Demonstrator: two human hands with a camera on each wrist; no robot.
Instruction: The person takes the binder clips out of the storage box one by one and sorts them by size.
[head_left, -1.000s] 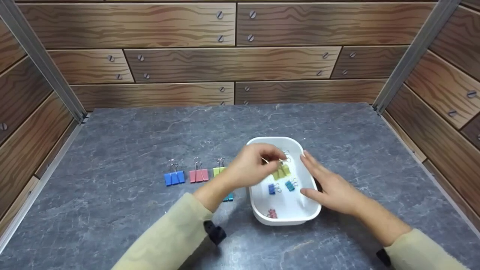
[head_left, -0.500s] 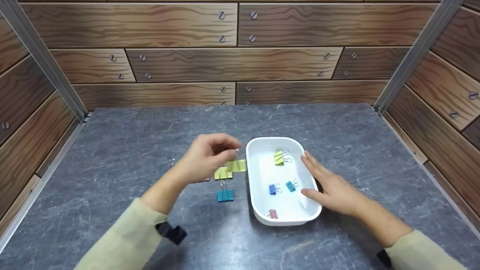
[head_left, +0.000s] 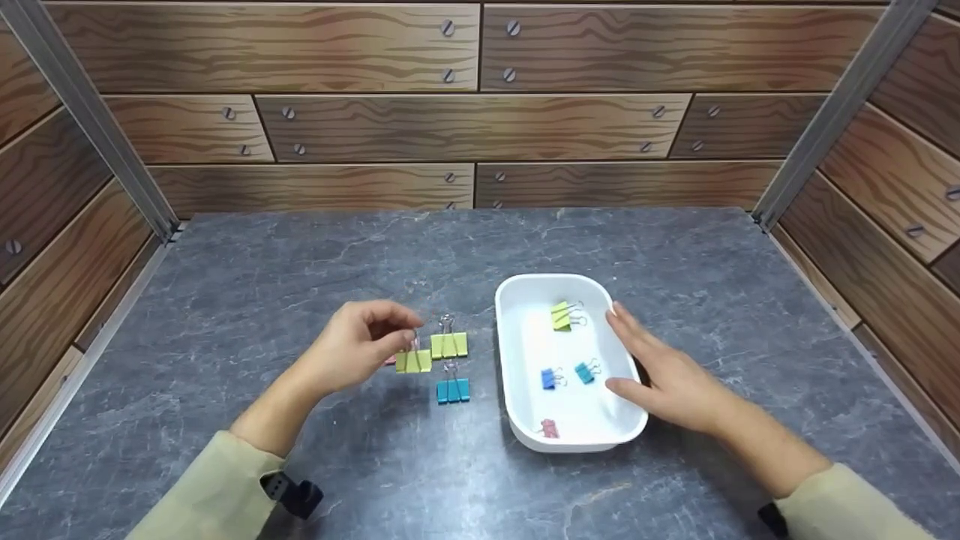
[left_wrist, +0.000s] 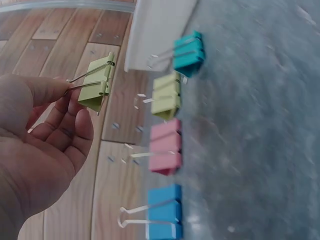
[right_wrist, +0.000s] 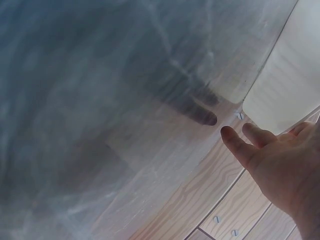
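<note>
My left hand (head_left: 349, 349) pinches the wire handles of a yellow-green binder clip (left_wrist: 95, 82) between thumb and fingers, holding it up above the table. Beneath and beside it are larger clips: a yellow-green one (head_left: 448, 345), a teal one (head_left: 453, 391), a pink one (left_wrist: 166, 145) and a blue one (left_wrist: 165, 212). In the head view my left hand hides the blue clip and most of the pink one. My right hand (head_left: 671, 386), fingers extended, rests against the right rim of a white tray (head_left: 525, 337).
Inside the tray lie a yellow-green clip (head_left: 561, 317) and smaller blue (head_left: 549, 379), teal (head_left: 585, 372) and pink (head_left: 550, 428) clips. Wood-patterned panels (head_left: 360, 127) wall in the grey marbled table (head_left: 315, 247) at the back and sides.
From over the tray, my left hand has carried the yellow-green binder clip leftward to the clips on the table. My right hand stays at the tray's rim.
</note>
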